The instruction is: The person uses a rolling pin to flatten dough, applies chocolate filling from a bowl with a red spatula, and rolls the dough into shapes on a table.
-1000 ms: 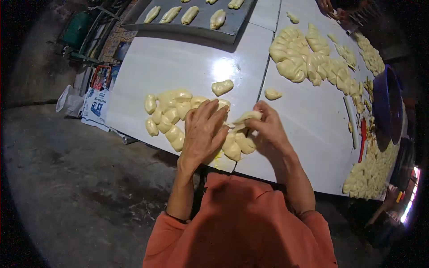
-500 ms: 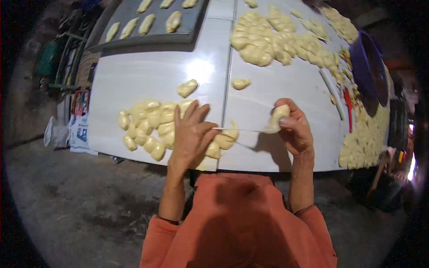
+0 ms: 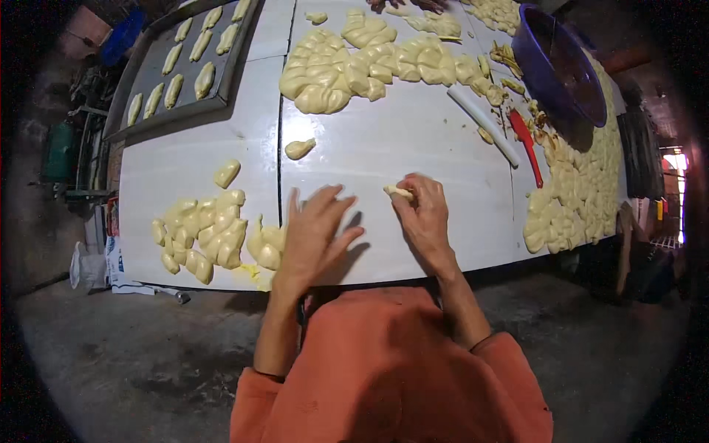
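My right hand (image 3: 426,214) pinches a small pale piece of dough (image 3: 399,193) between thumb and fingers, a little over the white table (image 3: 354,159). Fingers spread and holding nothing, my left hand (image 3: 316,232) hovers left of it. Beside the left wrist lies a piece of dough (image 3: 267,242), partly hidden by the hand. Further left is a cluster of glossy yellow dough pieces (image 3: 210,225), with one piece (image 3: 227,173) just behind it. A single shaped lump of dough (image 3: 300,149) rests alone beyond my left hand, near the table seam.
A metal baking tray (image 3: 229,85) with several shaped dough pieces stands at far left. Many dough pieces (image 3: 317,74) lie at the back. On the right are a white rolling pin (image 3: 484,125), a red spatula (image 3: 526,148), a purple basin (image 3: 554,81) and more dough (image 3: 576,192). Another person's hands (image 3: 406,6) show at the far edge.
The dough strip stretched between my hands has come off the left hand, which has opened. The right hand now holds a compact piece. The view has swung to the right.
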The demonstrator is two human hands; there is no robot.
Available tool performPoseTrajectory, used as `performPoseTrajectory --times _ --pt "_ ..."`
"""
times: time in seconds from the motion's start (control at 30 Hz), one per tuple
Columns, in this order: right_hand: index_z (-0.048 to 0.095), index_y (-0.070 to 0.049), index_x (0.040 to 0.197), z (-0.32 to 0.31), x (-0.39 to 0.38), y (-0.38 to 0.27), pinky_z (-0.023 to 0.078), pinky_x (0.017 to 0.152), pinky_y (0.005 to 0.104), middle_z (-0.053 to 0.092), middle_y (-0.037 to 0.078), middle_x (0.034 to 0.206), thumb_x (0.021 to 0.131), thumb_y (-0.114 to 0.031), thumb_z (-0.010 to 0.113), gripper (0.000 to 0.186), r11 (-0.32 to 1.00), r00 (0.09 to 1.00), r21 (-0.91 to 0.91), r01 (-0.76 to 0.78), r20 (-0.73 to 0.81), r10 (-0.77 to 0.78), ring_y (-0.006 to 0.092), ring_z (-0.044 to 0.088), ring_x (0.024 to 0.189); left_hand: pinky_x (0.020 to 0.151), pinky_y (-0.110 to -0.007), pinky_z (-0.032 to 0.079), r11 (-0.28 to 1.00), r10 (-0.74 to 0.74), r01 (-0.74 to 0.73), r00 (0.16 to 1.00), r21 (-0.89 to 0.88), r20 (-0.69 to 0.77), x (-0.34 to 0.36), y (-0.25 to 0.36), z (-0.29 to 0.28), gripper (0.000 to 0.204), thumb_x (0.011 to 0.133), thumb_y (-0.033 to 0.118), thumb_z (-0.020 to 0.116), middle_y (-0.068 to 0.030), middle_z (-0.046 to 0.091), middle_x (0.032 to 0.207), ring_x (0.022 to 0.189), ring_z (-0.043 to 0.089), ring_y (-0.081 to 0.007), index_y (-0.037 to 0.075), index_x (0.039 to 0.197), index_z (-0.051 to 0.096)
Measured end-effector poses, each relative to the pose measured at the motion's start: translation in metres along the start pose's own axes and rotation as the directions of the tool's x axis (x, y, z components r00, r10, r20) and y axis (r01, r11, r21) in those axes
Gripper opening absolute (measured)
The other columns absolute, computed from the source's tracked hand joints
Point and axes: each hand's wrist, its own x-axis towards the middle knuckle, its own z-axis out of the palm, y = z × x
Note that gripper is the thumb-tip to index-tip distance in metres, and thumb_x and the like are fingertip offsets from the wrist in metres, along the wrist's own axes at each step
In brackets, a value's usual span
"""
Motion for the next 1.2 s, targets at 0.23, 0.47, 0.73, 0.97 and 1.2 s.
performPoseTrajectory --times 0.23,0.47,0.73,0.97,1.2 --pt "0.064 0.002 0.112 -0.037 0.008 -0.005 0.057 0.079 0.0283 0.067 0.006 0.104 0.101 -0.019 0.068 0.025 0.805 0.966 0.547 -0.230 0.226 0.122 0.0125 0.068 0.094 0.116 -0.058 0.035 0.997 0.007 -0.007 1.000 -0.071 -0.001 0.002 0.035 0.034 0.046 0.091 0.032 0.075 -0.0129 0.066 0.133 0.123 0.062 -0.0306 0.009 0.130 0.067" --pt "0.070 -0.003 0.123 -0.047 0.007 -0.004 0.051 0.100 0.0428 0.065 0.019 0.134 0.101 -0.032 0.063 0.037 0.934 0.966 -0.314 0.171 0.240 -0.096 0.0328 0.064 0.122 0.111 -0.056 0.041 0.995 0.082 -0.081 0.996 0.060 -0.028 0.005 0.061 0.061 0.048 0.091 0.024 0.074 -0.0145 0.063 0.135 0.125 0.060 -0.0301 0.005 0.133 0.062" --pt "0.038 -0.007 0.159 -0.052 0.003 0.029 0.007 0.122 0.0709 0.034 0.014 0.166 0.099 -0.070 0.043 0.086 0.669 0.794 -0.491 0.559 0.549 -0.260 0.0299 0.025 0.157 0.121 -0.065 0.020 0.972 0.031 -0.079 0.977 0.223 0.209 -0.010 0.065 0.109 0.087 0.095 0.061 0.059 -0.0199 0.035 0.165 0.154 0.030 -0.0354 0.003 0.156 0.038" --pt "0.046 -0.008 0.154 -0.061 0.019 0.033 0.007 0.124 0.0667 0.036 0.017 0.165 0.106 -0.058 0.041 0.070 0.749 0.750 -0.350 0.562 0.597 -0.284 0.0323 0.024 0.157 0.120 -0.071 0.016 0.956 0.012 -0.090 0.963 0.279 0.269 -0.016 0.056 0.095 0.089 0.093 0.061 0.062 -0.0215 0.036 0.163 0.154 0.031 -0.0368 0.003 0.156 0.037" --pt "0.058 -0.002 0.138 -0.164 0.108 0.114 0.044 0.102 0.0522 0.065 0.017 0.128 0.096 -0.021 0.068 0.047 0.669 0.917 -0.740 0.074 -0.212 -0.337 0.0390 0.058 0.118 0.119 -0.073 0.014 0.944 -0.092 0.042 0.986 0.328 0.138 0.013 0.058 0.101 0.089 0.096 0.059 0.059 -0.0229 0.035 0.164 0.154 0.030 -0.0379 0.001 0.159 0.033"
